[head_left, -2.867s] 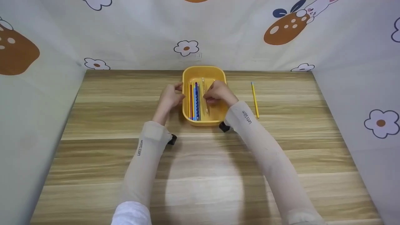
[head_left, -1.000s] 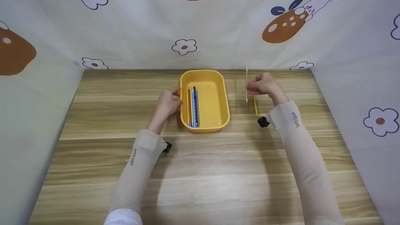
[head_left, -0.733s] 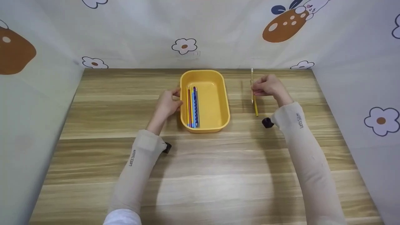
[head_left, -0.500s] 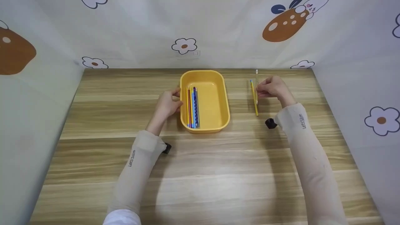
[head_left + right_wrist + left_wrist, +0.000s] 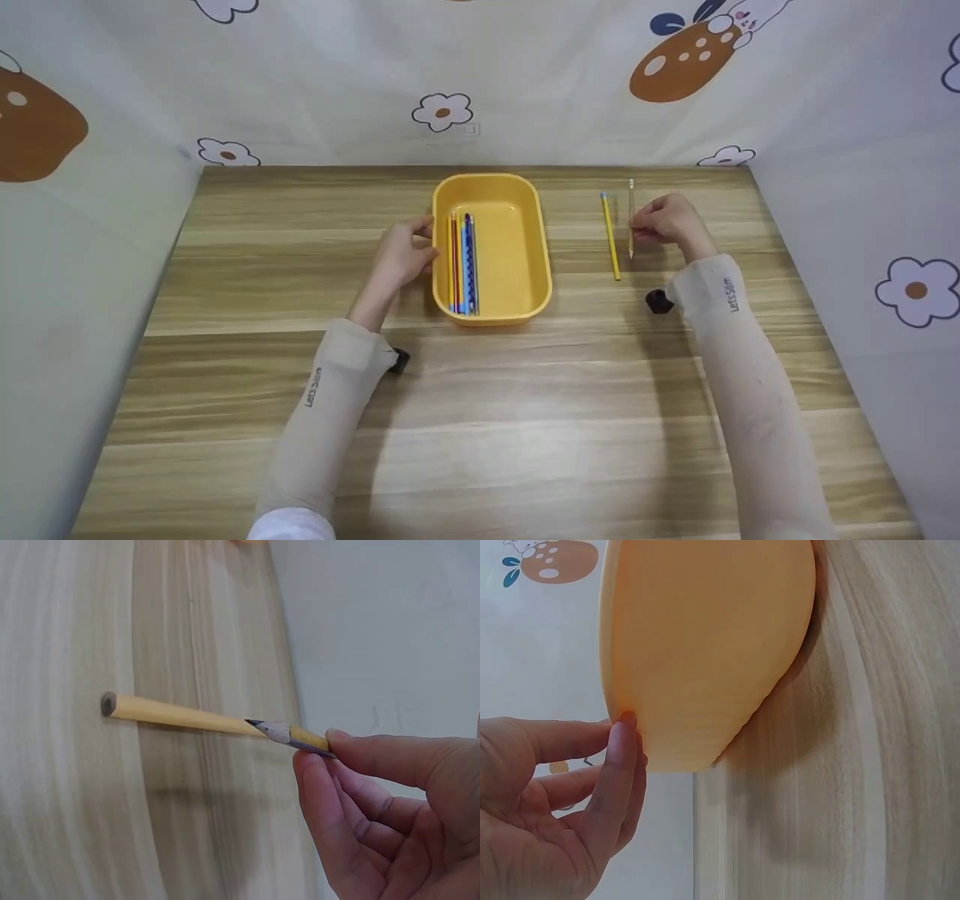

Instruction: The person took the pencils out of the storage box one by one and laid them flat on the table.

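Observation:
A yellow plastic box (image 5: 514,315) stands near the middle of the table, with several pencils (image 5: 461,262) lined up along its inner left side. My left hand (image 5: 401,253) is at the box's left wall; the left wrist view shows its thumb and fingertips (image 5: 621,739) gripping at the rim. Between thumb and fingers, my right hand (image 5: 670,223) pinches a sharpened pencil (image 5: 631,217), raised above the table, its dark point toward me. Left of that hand, a yellow pencil (image 5: 611,240) with a blue end lies on the wood; its near end looks flat and unsharpened in the right wrist view.
The wood-grain table (image 5: 480,427) meets a pale printed curtain (image 5: 330,90) at the back. Similar sheets rise on the left and right sides. Each sleeve cuff carries a small black camera.
The right hand has lifted the sharpened pencil out of the box and carried it right, past the yellow pencil, lowering it slightly. The box has shifted a little toward me under the left hand.

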The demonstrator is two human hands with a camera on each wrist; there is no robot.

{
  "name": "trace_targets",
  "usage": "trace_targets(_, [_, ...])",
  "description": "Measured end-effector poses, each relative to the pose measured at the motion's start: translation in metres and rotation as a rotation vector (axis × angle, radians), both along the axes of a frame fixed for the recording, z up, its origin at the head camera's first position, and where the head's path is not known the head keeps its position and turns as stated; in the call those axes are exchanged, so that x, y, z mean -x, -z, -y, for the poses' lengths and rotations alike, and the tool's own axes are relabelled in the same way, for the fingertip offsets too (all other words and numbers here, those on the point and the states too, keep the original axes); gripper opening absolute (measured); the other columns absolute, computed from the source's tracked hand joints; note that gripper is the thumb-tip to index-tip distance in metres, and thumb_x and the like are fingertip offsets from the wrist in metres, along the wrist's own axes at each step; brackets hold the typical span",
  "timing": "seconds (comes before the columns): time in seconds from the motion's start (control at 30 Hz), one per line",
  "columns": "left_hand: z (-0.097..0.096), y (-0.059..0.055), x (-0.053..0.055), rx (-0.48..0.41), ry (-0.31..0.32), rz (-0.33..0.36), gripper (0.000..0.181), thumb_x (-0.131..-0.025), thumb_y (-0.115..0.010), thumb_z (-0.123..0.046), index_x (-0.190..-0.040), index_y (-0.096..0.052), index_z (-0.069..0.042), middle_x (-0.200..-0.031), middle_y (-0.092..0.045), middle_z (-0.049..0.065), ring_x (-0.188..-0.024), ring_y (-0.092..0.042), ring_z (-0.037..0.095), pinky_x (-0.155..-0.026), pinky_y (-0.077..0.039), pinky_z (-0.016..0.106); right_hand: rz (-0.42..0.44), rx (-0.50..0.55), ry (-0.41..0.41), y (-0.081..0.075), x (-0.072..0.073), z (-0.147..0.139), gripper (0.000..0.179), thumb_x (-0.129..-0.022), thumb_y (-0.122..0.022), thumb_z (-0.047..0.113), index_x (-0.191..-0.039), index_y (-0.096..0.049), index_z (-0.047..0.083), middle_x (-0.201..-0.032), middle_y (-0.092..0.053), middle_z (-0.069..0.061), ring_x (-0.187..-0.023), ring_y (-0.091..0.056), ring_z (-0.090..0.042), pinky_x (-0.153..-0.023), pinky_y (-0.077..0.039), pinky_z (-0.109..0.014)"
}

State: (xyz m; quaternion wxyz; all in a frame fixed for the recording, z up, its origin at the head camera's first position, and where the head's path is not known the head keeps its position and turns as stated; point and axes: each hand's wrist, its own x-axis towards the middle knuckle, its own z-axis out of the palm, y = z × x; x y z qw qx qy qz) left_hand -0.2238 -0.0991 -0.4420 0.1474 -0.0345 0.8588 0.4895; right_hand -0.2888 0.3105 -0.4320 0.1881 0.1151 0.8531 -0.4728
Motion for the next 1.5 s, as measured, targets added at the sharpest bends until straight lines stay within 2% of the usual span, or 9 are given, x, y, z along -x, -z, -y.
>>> trace_targets(0.37, [0.002, -0.001, -0.008, -0.028, 0.01, 0.031, 0.061, -0.096, -0.06, -0.002, -0.153, -0.039, -0.008, -0.14, -0.053, 0.013, -0.096, -0.064, 0.02, -0.083, -0.062, 0.034, 0.055, -0.038, 0.0, 0.013, 0.004, -0.006, 0.009, -0.092, -0.067, 0.004, -0.095, -0.062, -0.003, -0.065, -0.064, 0.007, -0.056, -0.064, -0.002, -0.06, -0.059, -0.017])
trace_targets(0.53, [0.002, -0.001, -0.01, -0.062, 0.005, 0.054, 0.061, -0.096, -0.059, 0.0, -0.153, -0.038, -0.007, -0.14, -0.053, 0.013, -0.105, -0.066, 0.022, -0.083, -0.063, 0.034, 0.06, -0.05, 0.005, 0.016, 0.004, -0.004, 0.007, -0.092, -0.066, 0.003, -0.093, -0.061, -0.002, -0.067, -0.062, 0.006, -0.057, -0.064, -0.003, -0.062, -0.06, -0.018])
trace_targets(0.77, [0.002, -0.002, -0.013, -0.066, 0.008, 0.081, 0.062, -0.098, -0.058, -0.001, -0.154, -0.036, -0.009, -0.14, -0.051, 0.011, -0.113, -0.063, 0.023, -0.085, -0.062, 0.034, 0.067, -0.066, -0.009, 0.02, 0.006, -0.004, 0.008, -0.092, -0.066, 0.002, -0.094, -0.063, -0.005, -0.068, -0.063, 0.006, -0.056, -0.064, -0.003, -0.061, -0.06, -0.018])
trace_targets(1.0, [0.003, -0.002, -0.016, -0.054, 0.016, 0.073, 0.062, -0.098, -0.059, -0.002, -0.155, -0.035, -0.009, -0.142, -0.051, 0.012, -0.117, -0.063, 0.024, -0.087, -0.061, 0.035, 0.058, -0.12, -0.034, 0.025, 0.008, -0.004, 0.007, -0.091, -0.069, 0.005, -0.09, -0.066, -0.001, -0.064, -0.063, 0.008, -0.055, -0.063, -0.002, -0.057, -0.058, -0.016])
trace_targets(1.17, [0.003, 0.0, -0.016, -0.063, 0.018, 0.07, 0.062, -0.098, -0.058, -0.002, -0.155, -0.035, -0.009, -0.142, -0.051, 0.012, -0.119, -0.063, 0.025, -0.086, -0.062, 0.033, 0.052, -0.169, -0.054, 0.027, 0.007, -0.002, 0.012, -0.09, -0.069, 0.007, -0.095, -0.066, -0.004, -0.064, -0.062, 0.007, -0.056, -0.062, -0.002, -0.057, -0.057, -0.016])
trace_targets(1.4, [0.003, 0.001, -0.016, -0.101, 0.027, 0.063, 0.062, -0.097, -0.057, 0.001, -0.154, -0.034, -0.005, -0.14, -0.051, 0.014, -0.116, -0.064, 0.026, -0.084, -0.062, 0.035, 0.063, -0.096, -0.048, 0.026, 0.005, 0.004, 0.01, -0.091, -0.068, 0.004, -0.094, -0.063, -0.004, -0.062, -0.064, 0.005, -0.056, -0.063, -0.002, -0.059, -0.058, -0.016])
trace_targets(1.5, [0.002, 0.001, -0.016, -0.101, 0.028, 0.064, 0.062, -0.097, -0.056, 0.001, -0.155, -0.033, -0.006, -0.14, -0.052, 0.014, -0.117, -0.064, 0.026, -0.083, -0.062, 0.034, 0.045, -0.107, -0.054, 0.027, 0.005, 0.005, 0.01, -0.091, -0.068, 0.004, -0.094, -0.064, -0.005, -0.062, -0.064, 0.005, -0.056, -0.063, -0.003, -0.058, -0.058, -0.016])
